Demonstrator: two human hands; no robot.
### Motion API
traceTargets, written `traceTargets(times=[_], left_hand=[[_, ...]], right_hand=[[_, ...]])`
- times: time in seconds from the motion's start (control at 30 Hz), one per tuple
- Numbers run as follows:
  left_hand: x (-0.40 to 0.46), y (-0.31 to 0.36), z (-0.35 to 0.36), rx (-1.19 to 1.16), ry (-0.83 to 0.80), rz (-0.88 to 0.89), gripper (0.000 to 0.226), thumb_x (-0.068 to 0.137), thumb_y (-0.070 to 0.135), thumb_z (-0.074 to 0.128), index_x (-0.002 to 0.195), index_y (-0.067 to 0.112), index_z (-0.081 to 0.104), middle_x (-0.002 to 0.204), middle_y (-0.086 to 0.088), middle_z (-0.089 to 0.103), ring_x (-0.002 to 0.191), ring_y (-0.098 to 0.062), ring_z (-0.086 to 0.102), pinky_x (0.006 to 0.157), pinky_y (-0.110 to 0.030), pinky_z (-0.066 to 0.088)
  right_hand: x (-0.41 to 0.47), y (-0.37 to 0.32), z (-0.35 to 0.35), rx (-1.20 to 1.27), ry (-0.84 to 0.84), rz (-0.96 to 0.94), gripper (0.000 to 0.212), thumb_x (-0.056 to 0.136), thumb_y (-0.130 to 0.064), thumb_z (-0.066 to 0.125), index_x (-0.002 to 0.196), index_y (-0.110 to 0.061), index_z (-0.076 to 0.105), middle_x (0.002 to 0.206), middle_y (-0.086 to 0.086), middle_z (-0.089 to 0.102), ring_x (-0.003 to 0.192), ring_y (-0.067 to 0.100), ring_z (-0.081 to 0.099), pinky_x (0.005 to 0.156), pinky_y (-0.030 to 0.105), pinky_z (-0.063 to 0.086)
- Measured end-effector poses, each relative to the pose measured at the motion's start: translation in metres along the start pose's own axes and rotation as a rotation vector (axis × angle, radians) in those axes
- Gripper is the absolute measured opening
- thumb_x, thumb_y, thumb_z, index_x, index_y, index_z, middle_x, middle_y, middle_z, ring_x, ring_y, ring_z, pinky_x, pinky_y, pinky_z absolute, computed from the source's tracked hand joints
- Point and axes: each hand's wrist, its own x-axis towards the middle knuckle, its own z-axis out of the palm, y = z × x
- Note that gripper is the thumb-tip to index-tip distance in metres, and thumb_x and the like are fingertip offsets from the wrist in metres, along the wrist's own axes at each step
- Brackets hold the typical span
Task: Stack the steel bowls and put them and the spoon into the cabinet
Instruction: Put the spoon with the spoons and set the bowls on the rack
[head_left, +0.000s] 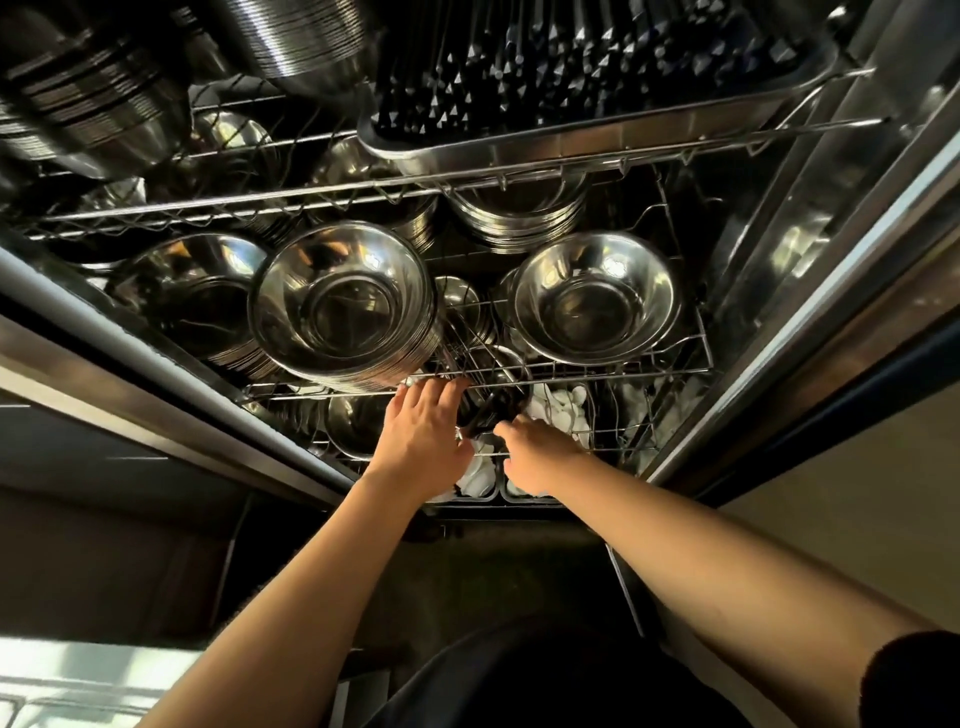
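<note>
Stacks of steel bowls stand on the cabinet's middle wire shelf (571, 376): a tall tilted stack (343, 304) in the centre, another stack (595, 296) to its right and a third stack (197, 291) to its left. Below the shelf's front edge sits a round steel holder (506, 371) with dark utensil handles in it. My left hand (421, 434) reaches in and curls its fingers against the holder's left side. My right hand (537, 457) pinches a dark handle (488, 418) that looks like the spoon's; its bowl end is hidden.
An upper wire shelf carries a steel tray of dark-handled cutlery (571, 78) and more bowl stacks (88, 104). White cloth-like items (561, 408) fill baskets on the lower level. The steel door frame (810, 312) rises at the right, and a cabinet rail (156, 374) runs at the left.
</note>
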Motion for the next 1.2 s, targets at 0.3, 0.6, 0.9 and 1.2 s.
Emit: traceTargets(times=[0.3, 0.6, 0.9, 1.2], left_hand=[[0.012, 0.0, -0.019, 0.07, -0.058, 0.015, 0.068, 0.089, 0.058, 0.054, 0.146, 0.024, 0.04, 0.14, -0.005, 0.055, 0.132, -0.028, 0.046, 0.11, -0.047, 0.034], [0.035, 0.035, -0.046, -0.129, 0.041, 0.082, 0.059, 0.091, 0.055, 0.058, 0.14, 0.024, 0.046, 0.131, -0.008, 0.056, 0.12, -0.031, 0.056, 0.092, -0.044, 0.053], [0.07, 0.063, -0.049, -0.107, 0.068, 0.191, 0.074, 0.091, 0.061, 0.052, 0.151, 0.022, 0.034, 0.153, -0.006, 0.04, 0.141, -0.029, 0.036, 0.111, -0.048, 0.04], [0.079, 0.061, -0.024, -0.085, -0.09, 0.141, 0.102, 0.078, 0.091, 0.017, 0.159, 0.029, 0.008, 0.17, -0.005, -0.001, 0.155, -0.027, 0.003, 0.122, -0.047, 0.008]], right_hand=[[-0.068, 0.009, -0.045, 0.082, 0.172, -0.02, 0.042, 0.097, -0.031, 0.056, 0.138, -0.02, 0.055, 0.135, 0.005, 0.059, 0.118, 0.026, 0.061, 0.095, 0.044, 0.052], [-0.116, 0.017, -0.117, 0.07, 0.552, -0.025, 0.027, 0.097, -0.036, 0.056, 0.117, -0.023, 0.068, 0.108, -0.008, 0.065, 0.098, 0.012, 0.064, 0.079, 0.032, 0.055], [-0.104, 0.038, -0.152, 0.005, 0.495, 0.238, 0.08, 0.09, -0.059, 0.06, 0.153, -0.018, 0.033, 0.162, 0.007, 0.027, 0.149, 0.029, 0.023, 0.112, 0.052, 0.038], [-0.092, 0.042, -0.15, 0.078, 0.377, 0.379, 0.11, 0.078, -0.067, 0.071, 0.159, -0.016, 0.016, 0.169, 0.015, -0.002, 0.155, 0.032, 0.005, 0.117, 0.052, 0.029]])
